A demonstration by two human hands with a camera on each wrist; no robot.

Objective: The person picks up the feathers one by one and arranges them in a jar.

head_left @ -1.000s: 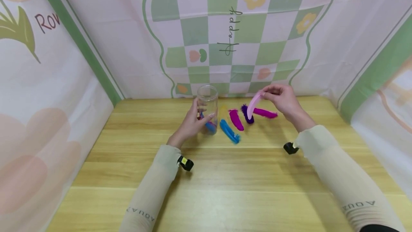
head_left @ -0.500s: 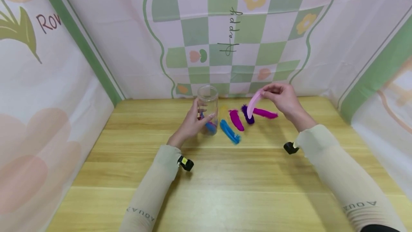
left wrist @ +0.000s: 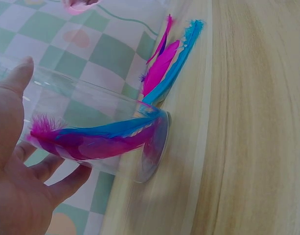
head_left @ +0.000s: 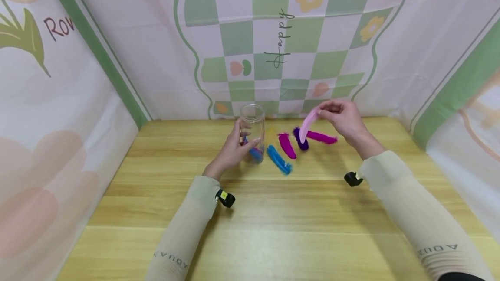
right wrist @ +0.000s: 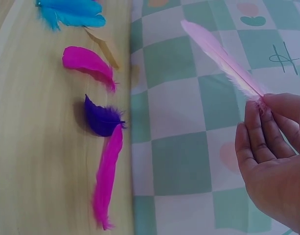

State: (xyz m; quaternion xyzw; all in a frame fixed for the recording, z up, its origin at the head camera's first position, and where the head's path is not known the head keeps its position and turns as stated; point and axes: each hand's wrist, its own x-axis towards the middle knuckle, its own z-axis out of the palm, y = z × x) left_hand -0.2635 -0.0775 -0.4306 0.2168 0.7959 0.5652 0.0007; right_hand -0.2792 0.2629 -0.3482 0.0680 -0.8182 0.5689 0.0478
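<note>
My left hand (head_left: 230,148) grips a clear jar (head_left: 252,127) that stands upright near the back of the table, its mouth uncovered. Inside, a blue feather (left wrist: 105,130) and a magenta feather (left wrist: 91,148) lean against the wall. Between thumb and fingertips, my right hand (head_left: 343,122) pinches a pale pink feather (right wrist: 223,58) by its quill end, tip slanting down. It is held in the air over a purple feather (right wrist: 102,117). Also on the table lie a magenta feather (head_left: 287,145), a second magenta one, a blue feather (head_left: 279,159) and a yellowish feather (right wrist: 104,46).
A wooden table (head_left: 250,229) spreads in front of me. Right behind the jar and feathers rises a checkered cloth backdrop (head_left: 297,64), with more printed cloth at the left and right sides. Each wrist carries a small black camera (head_left: 225,198).
</note>
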